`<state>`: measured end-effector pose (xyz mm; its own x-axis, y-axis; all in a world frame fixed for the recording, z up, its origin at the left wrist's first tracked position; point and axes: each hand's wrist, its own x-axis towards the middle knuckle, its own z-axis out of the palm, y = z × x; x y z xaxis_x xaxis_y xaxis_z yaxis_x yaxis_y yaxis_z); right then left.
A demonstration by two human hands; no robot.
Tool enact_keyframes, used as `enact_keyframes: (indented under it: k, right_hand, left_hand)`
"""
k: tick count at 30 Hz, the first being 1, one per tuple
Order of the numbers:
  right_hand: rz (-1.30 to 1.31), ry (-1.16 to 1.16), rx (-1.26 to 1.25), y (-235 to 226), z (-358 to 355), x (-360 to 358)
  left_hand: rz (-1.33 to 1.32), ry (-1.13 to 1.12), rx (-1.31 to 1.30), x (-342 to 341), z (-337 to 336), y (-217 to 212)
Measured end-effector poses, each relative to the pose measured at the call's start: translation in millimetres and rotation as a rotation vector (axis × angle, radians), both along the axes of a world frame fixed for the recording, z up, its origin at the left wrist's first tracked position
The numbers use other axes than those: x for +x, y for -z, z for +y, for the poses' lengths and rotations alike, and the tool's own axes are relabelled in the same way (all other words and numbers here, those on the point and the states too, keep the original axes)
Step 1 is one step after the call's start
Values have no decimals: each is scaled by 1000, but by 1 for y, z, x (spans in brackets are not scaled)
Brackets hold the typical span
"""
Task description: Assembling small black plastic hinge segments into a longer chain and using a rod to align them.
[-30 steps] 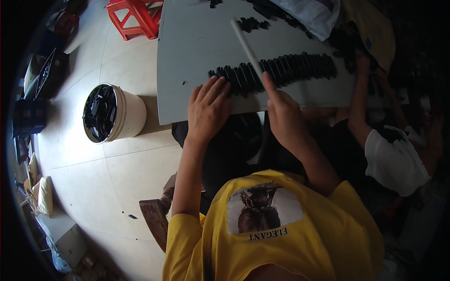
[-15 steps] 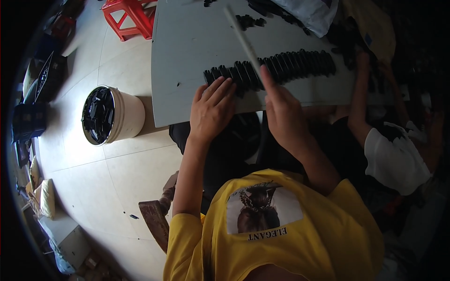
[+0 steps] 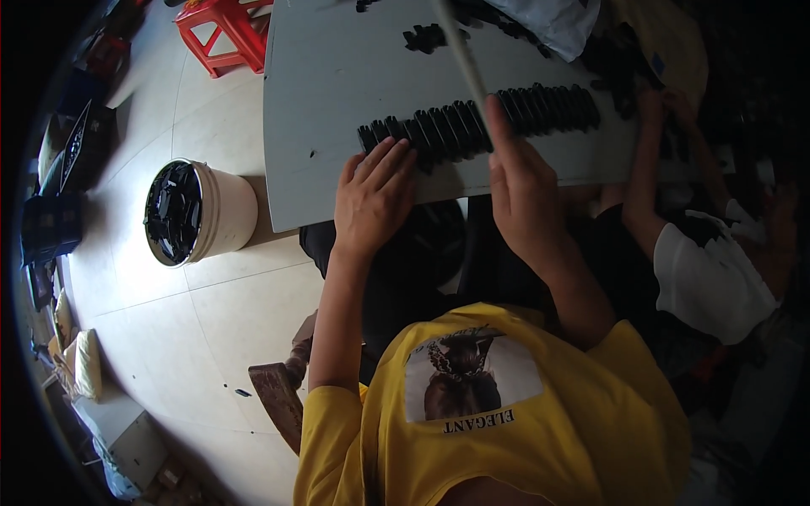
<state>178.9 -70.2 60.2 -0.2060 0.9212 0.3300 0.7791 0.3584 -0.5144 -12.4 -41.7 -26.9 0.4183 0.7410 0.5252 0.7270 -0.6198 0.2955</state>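
A row of small, narrow black plastic-looking pieces (image 3: 447, 131) stands side by side on the grey table (image 3: 312, 110). My left hand (image 3: 374, 194) lies over the near side of the row's left end, fingers stretched out and touching the pieces. In my right hand (image 3: 527, 198) is a long, thin, pale stick (image 3: 462, 51), pointing away across the row, with the index finger laid along it. The lower end of the stick is hidden in the fist. Whether it touches the pieces I cannot tell.
Loose black pieces (image 3: 424, 38) and a white plastic bag (image 3: 561, 25) lie farther back on the table. At right, another person's hands (image 3: 662, 105) are near a dark heap. A white bucket of black pieces (image 3: 229, 207) stands on the floor left, below a red stool (image 3: 224, 38).
My right hand and the stick have shifted a little to the right along the row. My left hand stays on the row's left end. The whole view has moved slightly.
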Motion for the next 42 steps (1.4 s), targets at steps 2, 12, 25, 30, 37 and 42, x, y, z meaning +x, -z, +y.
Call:
enact_keyframes:
  k: [2, 12, 25, 30, 37, 42]
  right_hand:
    - [72, 2, 131, 2, -3, -1]
    - [-89, 25, -205, 7, 2, 7]
    - [-171, 64, -316, 16, 2, 14]
    - [6, 89, 102, 3, 1, 17]
    - [-243, 113, -372, 29, 9, 30]
    - [11, 104, 0, 5, 2, 35]
  left_hand:
    - [-10, -8, -16, -1, -1, -3]
    - [-15, -10, -33, -3, -1, -5]
    - [-27, -8, -39, -6, -2, -3]
    - [-20, -2, -7, -5, 2, 2]
    - [-23, 3, -21, -2, 2, 1]
    - [-31, -2, -20, -1, 1, 1]
